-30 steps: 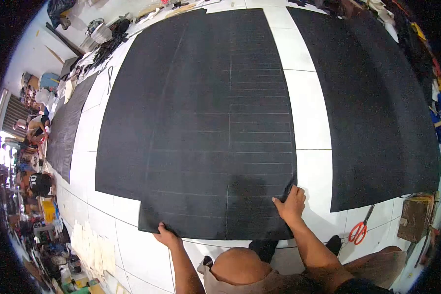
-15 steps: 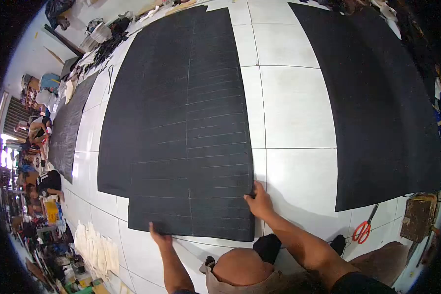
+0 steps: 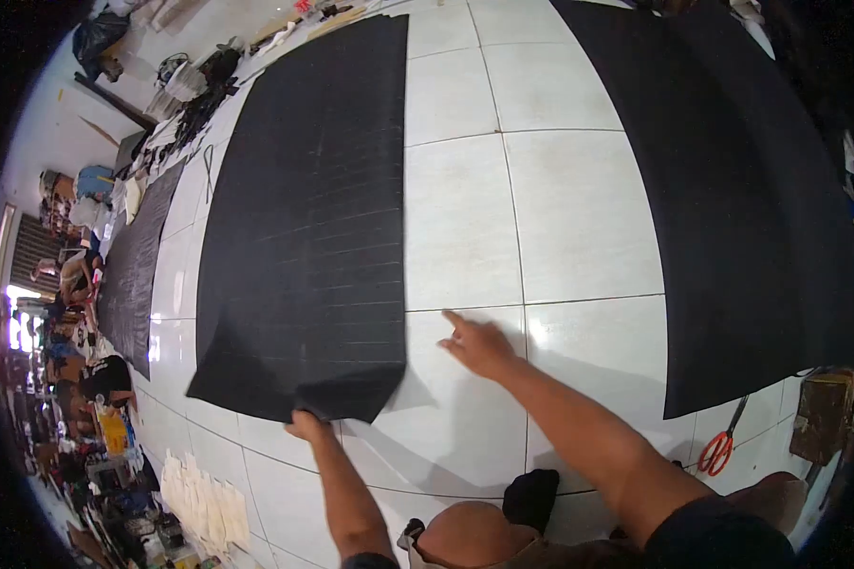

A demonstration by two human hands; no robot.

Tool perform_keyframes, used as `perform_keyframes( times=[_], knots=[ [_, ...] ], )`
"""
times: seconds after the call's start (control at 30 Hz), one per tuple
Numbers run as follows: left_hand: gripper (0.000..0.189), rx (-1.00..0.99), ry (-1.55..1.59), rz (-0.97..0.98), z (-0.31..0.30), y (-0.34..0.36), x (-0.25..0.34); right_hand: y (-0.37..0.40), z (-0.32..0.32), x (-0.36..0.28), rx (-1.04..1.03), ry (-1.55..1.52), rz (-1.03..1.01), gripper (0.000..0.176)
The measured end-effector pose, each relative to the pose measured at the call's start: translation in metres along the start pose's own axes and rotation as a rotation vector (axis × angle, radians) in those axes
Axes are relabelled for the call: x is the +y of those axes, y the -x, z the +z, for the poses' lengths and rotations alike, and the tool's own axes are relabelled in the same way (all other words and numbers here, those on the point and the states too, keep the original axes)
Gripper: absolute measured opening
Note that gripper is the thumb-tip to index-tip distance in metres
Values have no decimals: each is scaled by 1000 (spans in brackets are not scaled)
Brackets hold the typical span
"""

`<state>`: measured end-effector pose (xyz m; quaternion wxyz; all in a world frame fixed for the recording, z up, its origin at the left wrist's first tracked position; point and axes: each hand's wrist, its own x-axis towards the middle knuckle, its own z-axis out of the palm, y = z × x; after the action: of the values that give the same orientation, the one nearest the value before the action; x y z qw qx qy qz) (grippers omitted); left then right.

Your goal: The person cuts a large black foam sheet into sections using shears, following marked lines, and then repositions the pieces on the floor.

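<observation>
A large black sheet of fabric (image 3: 304, 199) with rows of pale chalk lines lies on the white tiled floor before me. My left hand (image 3: 308, 426) pinches its near edge, and the fabric bunches and lifts there. Right of the sheet, my right hand (image 3: 479, 346) is over the tiles with its index finger stretched out. It holds nothing and is apart from the fabric. A second wide black fabric sheet (image 3: 731, 209) is spread at the right. Scissors with orange-red handles (image 3: 715, 453) lie by its near edge.
Narrower dark fabric (image 3: 142, 266) lies at the left, near seated people (image 3: 76, 275). Cream fabric pieces (image 3: 199, 503) are on the floor at lower left. A brown block (image 3: 823, 414) stands at lower right. Bags and cloth scraps (image 3: 194, 109) line the far wall.
The chalk-marked fabric has shifted left, its right side now folded or drawn in, exposing more tiles. My right hand has let go of its edge. My left hand still grips the near edge.
</observation>
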<state>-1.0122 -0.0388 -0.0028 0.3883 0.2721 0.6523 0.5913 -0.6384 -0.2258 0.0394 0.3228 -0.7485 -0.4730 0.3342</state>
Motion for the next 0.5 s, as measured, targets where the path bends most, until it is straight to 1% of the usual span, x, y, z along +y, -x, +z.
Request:
perform_keyframes(
  times=[0.03, 0.07, 0.1, 0.13, 0.17, 0.2, 0.23, 0.27, 0.33, 0.43, 0.5],
  knots=[
    [56, 66, -34, 14, -1, -18, 1, 2, -5, 22, 221, 119, -128, 49],
    [57, 175, -103, 51, 11, -14, 20, 11, -23, 36, 310, 219, -130, 45],
    [55, 222, -113, 65, 17, -13, 33, 20, -40, 58, 296, 255, -65, 42],
    [53, 274, -136, 79, 17, -14, 38, 32, -48, 85, 394, 319, -108, 37],
    [49, 154, -160, 121, -1, -20, 33, 50, -67, 83, 365, 359, -147, 32],
    [46, 35, -165, 156, -22, -28, 18, 63, -68, 93, 377, 450, -217, 31],
    [42, -88, -167, 187, -20, -13, 20, 70, -68, 95, 368, 428, -214, 29],
    [30, -206, -156, 224, -25, 8, 22, 75, -68, 97, 364, 405, -210, 28],
    [26, -211, -130, 144, -37, 13, 16, 71, -72, 94, 376, 417, -181, 26],
    [29, 50, -320, 320, -60, 1, -3, 71, -67, 92, 384, 404, -168, 24],
    [31, 52, -261, 197, -62, -15, -9, 68, -70, 94, 395, 411, -176, 23]
  ],
)
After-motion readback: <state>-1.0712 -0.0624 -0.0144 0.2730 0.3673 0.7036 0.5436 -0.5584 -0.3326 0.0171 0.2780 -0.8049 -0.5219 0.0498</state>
